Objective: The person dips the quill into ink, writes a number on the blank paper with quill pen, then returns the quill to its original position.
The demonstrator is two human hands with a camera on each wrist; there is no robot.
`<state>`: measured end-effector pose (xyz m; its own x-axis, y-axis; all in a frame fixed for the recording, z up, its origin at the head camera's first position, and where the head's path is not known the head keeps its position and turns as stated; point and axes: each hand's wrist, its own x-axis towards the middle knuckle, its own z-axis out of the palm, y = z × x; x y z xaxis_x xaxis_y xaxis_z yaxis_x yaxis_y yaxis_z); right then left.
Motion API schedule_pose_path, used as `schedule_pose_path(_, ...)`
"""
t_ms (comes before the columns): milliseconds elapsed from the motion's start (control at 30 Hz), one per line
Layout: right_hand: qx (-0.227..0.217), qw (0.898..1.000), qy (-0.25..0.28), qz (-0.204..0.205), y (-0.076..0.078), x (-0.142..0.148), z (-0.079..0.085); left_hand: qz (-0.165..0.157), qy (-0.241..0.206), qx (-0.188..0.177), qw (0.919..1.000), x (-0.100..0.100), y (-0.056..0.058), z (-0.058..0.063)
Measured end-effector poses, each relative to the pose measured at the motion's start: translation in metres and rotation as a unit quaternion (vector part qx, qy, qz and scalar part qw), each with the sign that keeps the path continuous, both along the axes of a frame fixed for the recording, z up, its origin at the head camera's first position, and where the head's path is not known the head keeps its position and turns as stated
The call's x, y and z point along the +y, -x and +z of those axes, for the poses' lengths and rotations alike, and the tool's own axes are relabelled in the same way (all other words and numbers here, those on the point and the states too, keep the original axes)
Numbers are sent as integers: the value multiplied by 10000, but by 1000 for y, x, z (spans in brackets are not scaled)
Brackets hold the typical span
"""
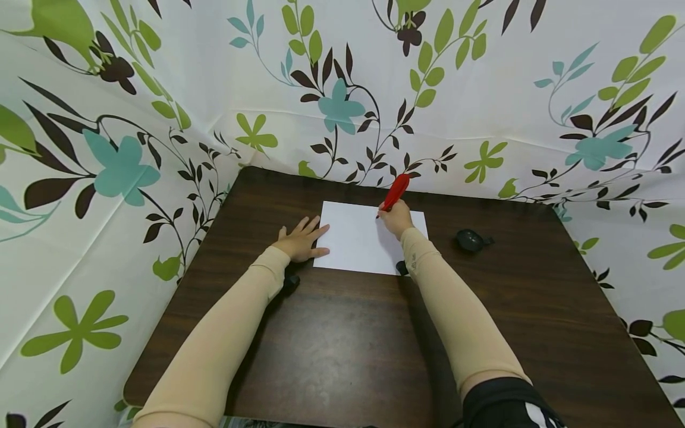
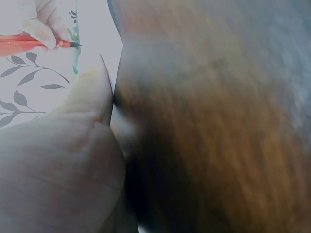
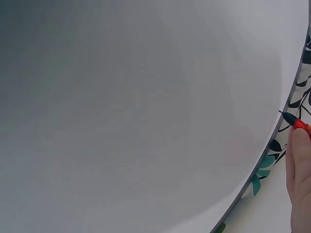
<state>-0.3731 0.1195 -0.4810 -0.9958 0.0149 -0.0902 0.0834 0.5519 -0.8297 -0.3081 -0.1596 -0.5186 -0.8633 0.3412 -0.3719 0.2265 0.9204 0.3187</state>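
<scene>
A sheet of white paper (image 1: pixel 350 238) lies on the dark wooden table, unmarked as far as it shows. My right hand (image 1: pixel 396 219) pinches a red pen (image 1: pixel 396 190) with a broad, feather-like upper end. Its dark tip points down at the upper right part of the sheet; in the right wrist view the red pen (image 3: pixel 297 123) shows at the right edge, gripped by the fingers. My left hand (image 1: pixel 301 240) rests flat with fingers spread, fingertips and thumb over the sheet's left edge. The left wrist view has that hand's thumb (image 2: pixel 58 141) on the paper's border.
A small round black object (image 1: pixel 471 240) with a short protruding part sits right of the paper. The brown tabletop (image 1: pixel 332 356) extends towards me. Patterned white cloth (image 1: pixel 374 77) with leaves and flowers hangs behind and beside the table.
</scene>
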Motion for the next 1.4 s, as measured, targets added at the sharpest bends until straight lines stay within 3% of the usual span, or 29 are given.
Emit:
schedule_pose_path(433,6,10000,24,22,0,-1,0,-38,156,1,9999,0,1,1)
schedule_pose_path(567,-8,10000,24,36,0,-2,0,-30,187,-48,9998,2,-1,7)
schedule_pose_path(800,65,9999,-27,128,-1,-2,0,-89,150,63,9998,6,-17,27)
schedule_pose_path(1067,67,9998,-46,182,-1,-1,1,-55,115,-53,9999,5,-12,23)
schedule_pose_path(1267,41,9997,-31,225,-2,-2,2,1,258,-133,9996,3,2,5)
schedule_pose_path(1400,42,9996,-80,273,-3,-2,3,21,219,-142,9997,3,4,1)
